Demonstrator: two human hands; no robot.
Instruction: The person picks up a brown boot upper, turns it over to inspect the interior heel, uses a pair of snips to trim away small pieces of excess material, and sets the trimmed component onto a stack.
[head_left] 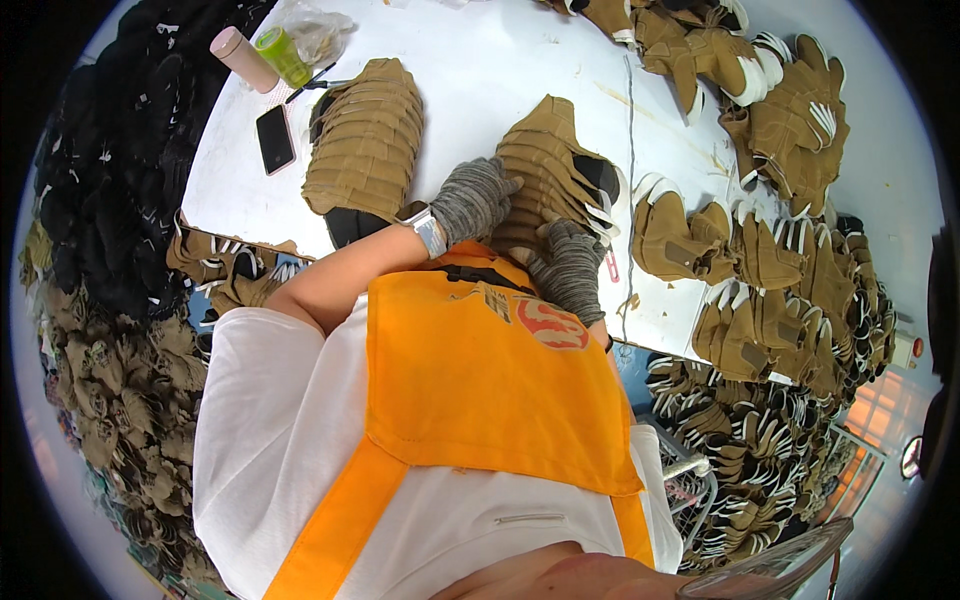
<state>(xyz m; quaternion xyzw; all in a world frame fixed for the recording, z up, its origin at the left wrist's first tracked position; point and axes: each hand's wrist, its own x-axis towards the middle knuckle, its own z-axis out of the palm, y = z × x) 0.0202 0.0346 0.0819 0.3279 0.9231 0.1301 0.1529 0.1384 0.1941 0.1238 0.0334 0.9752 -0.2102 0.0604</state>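
A stack of overlapping brown suede shoe uppers with black linings and white edges lies on the white table in front of me. My left hand, in a grey knit glove with bare fingertips, grips the stack's left side. At its near right edge, my right hand in a matching glove has its fingers closed on the uppers. Part of the fingers is hidden against the brown pieces. To the left, a second, longer stack of brown uppers lies on the table, beside my left forearm.
A phone, a pink bottle, a green cup and a plastic bag are at the table's far left. More brown uppers crowd the right side. Black pieces are heaped left of the white table.
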